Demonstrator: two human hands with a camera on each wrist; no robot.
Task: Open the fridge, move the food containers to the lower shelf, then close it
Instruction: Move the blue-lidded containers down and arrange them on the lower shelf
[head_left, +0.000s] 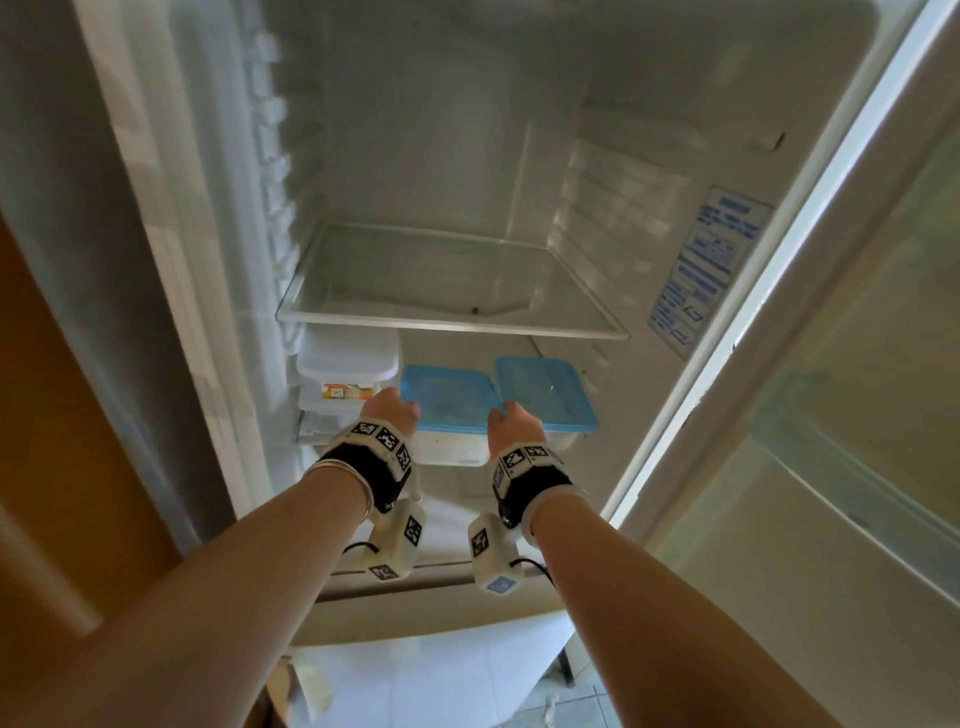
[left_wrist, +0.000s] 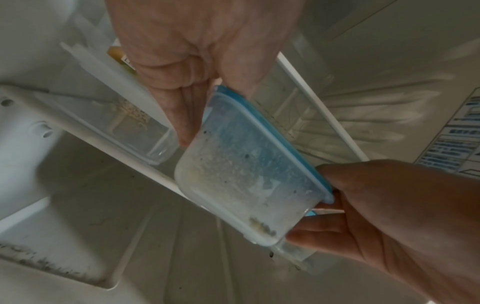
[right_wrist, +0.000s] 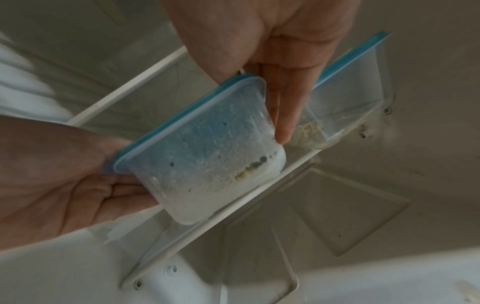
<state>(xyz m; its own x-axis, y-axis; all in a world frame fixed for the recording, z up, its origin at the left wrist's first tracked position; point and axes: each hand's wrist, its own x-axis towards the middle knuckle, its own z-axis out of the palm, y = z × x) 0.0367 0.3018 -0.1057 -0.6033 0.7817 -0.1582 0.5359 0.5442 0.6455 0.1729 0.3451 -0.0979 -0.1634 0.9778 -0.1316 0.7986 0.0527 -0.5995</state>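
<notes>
The fridge stands open. A clear food container with a blue lid (head_left: 447, 400) sits at the front edge of the lower shelf (right_wrist: 259, 195), and both hands hold it by its sides. My left hand (head_left: 396, 409) pinches its left end, fingers (left_wrist: 187, 115) down the wall and thumb on the lid. My right hand (head_left: 511, 420) grips the right end the same way, fingers (right_wrist: 285, 107) along the wall. The container (left_wrist: 246, 164) (right_wrist: 207, 148) is fogged, with crumbs inside.
A second blue-lidded container (head_left: 545, 392) (right_wrist: 350, 98) stands just right of it. Stacked white-lidded containers (head_left: 345, 364) (left_wrist: 111, 115) stand to the left. The glass shelf above (head_left: 452, 328) holds nothing. The open door (head_left: 831, 364) is on the right.
</notes>
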